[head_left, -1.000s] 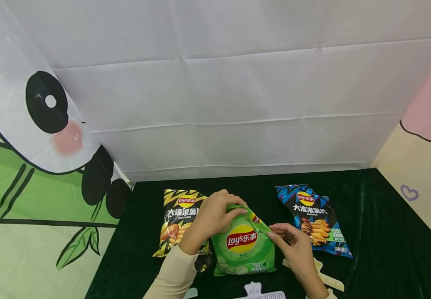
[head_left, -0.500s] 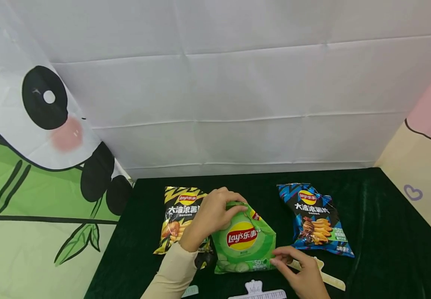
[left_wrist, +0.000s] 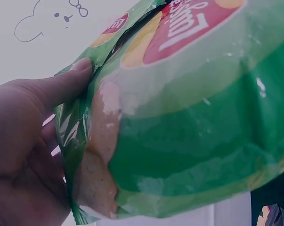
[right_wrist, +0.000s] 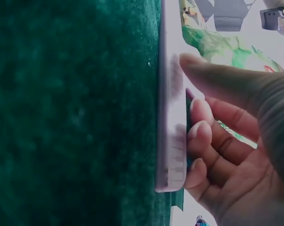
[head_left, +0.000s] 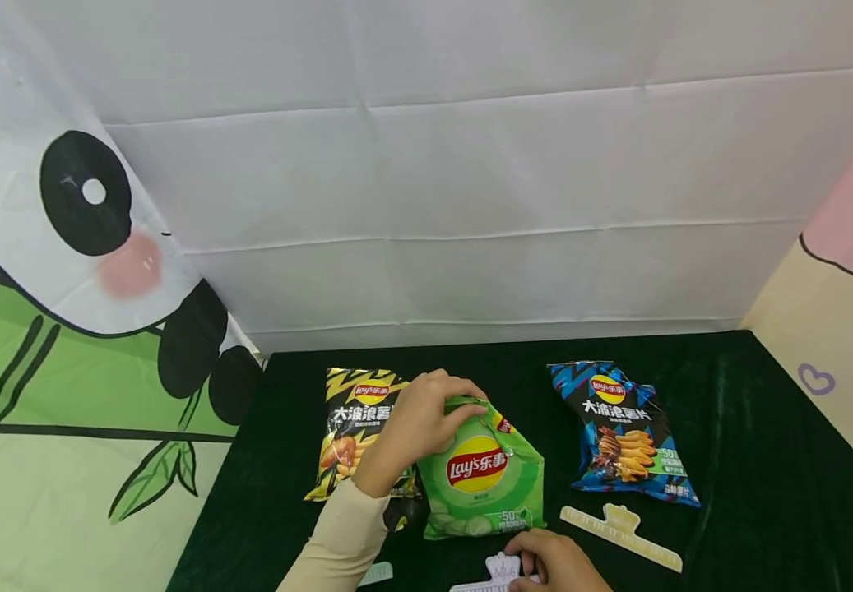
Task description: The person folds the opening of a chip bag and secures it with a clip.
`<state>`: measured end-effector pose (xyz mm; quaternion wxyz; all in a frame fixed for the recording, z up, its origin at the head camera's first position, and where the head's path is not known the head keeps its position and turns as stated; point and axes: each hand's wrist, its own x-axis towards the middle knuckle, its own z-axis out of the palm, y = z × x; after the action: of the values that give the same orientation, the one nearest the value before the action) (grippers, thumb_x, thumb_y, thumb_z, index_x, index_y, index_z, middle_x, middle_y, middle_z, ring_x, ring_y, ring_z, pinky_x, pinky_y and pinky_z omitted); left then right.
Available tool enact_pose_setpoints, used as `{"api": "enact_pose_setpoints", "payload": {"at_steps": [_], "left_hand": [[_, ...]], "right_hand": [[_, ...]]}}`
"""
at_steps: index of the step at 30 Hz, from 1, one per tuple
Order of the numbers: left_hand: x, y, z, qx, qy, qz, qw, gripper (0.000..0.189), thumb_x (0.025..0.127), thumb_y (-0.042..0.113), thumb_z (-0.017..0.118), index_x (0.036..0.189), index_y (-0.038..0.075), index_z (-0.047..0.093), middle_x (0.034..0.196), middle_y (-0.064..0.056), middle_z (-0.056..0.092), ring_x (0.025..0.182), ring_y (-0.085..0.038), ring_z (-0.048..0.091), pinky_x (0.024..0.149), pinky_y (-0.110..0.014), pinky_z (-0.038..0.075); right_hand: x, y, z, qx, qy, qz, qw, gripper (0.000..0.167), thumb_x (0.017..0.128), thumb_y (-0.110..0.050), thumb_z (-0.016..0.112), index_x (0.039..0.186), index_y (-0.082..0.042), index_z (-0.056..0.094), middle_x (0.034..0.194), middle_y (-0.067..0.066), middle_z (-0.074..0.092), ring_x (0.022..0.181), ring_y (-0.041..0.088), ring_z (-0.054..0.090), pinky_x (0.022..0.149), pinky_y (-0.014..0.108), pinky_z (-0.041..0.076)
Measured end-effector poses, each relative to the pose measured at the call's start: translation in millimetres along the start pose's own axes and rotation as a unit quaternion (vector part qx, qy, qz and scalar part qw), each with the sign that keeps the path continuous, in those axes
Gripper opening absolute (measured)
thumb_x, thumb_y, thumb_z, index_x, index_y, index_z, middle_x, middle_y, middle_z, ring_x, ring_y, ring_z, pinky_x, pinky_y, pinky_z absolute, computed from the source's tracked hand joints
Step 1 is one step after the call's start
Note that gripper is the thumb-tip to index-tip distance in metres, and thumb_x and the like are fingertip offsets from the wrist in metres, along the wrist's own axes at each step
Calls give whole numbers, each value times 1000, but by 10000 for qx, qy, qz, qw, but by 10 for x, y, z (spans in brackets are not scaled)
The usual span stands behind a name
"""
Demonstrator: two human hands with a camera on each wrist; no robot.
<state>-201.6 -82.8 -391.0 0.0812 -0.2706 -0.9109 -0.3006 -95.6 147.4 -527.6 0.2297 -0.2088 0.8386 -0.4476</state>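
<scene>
My left hand (head_left: 422,427) grips the top left corner of a green Lay's chip bag (head_left: 481,506), which leans up in the middle of the table. In the left wrist view the thumb lies over the front of the folded upper edge of the bag, with the fingers behind it. Just in front of the bag, my right hand (head_left: 555,563) holds a pale lilac-white bag clip (right_wrist: 172,117) low at the cloth. The right wrist view shows the thumb on the clip's bar and the other fingers curled against its far side.
A yellow-and-black chip bag (head_left: 352,427) lies behind my left arm, and a blue-and-black one (head_left: 622,436) lies right. A cream bag clip (head_left: 622,533) and a partly hidden pale green clip (head_left: 377,573) lie nearer. Dark green cloth (head_left: 781,460) covers the table.
My right hand has left the right edge of the green bag, moved down and left, and taken hold of the lilac-white clip. My left hand keeps its grip on the bag.
</scene>
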Motion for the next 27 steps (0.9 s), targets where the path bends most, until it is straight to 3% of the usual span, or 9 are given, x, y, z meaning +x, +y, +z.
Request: {"api": "enact_pose_setpoints", "payload": {"at_steps": [5,8,10,14,19,24,27], "left_hand": [[3,3,14,14,-20,6,10000,13,92,34,74,102,27,78,82,10,66,68,-5,43,60,-20,37],[1,14,20,58,-6,6,10000,14,92,34,73,103,27,78,84,10,69,69,-5,44,61,-19,37],[0,20,21,79,17,28,10000,14,92,33,73,104,27,78,87,10,71,70,-4,45,63,-19,38],[-5,24,20,107,111,114,9998,15,93,32,73,105,25,78,92,8,75,71,-4,49,66,-20,40],[-13,17,20,86,119,153,9998,15,93,31,73,105,23,78,95,6,76,74,-4,52,70,-21,43],[-22,12,21,29,3,154,9999,16,94,31,72,107,23,77,99,6,77,78,-5,56,76,-24,46],[-24,3,22,-23,-22,188,9998,16,94,31,72,107,22,77,101,6,77,82,-6,58,79,-27,47]], "right_hand": [[-26,99,-3,151,105,-573,9982,10,89,-21,75,97,-16,72,94,-5,60,76,-5,50,65,18,45],[17,332,38,148,57,-954,9953,5,91,-24,73,96,-23,73,109,-1,67,93,-6,56,76,19,49],[57,505,76,190,-76,-1105,9937,6,92,-26,72,98,-26,71,111,-2,69,99,-4,58,81,20,51],[116,694,128,558,-412,-1101,9915,20,92,-27,72,110,-23,65,105,-12,68,92,-5,60,78,19,51],[107,666,110,452,-400,-1289,9898,37,94,-24,71,127,-11,64,106,-6,66,87,-7,56,73,19,52],[24,613,11,584,3,-735,9956,29,96,-31,69,123,-23,66,107,-11,66,89,-5,59,75,18,52],[-75,363,-104,658,387,-241,9968,31,94,-37,70,121,-24,66,105,-9,67,86,-1,61,74,18,51]]}}
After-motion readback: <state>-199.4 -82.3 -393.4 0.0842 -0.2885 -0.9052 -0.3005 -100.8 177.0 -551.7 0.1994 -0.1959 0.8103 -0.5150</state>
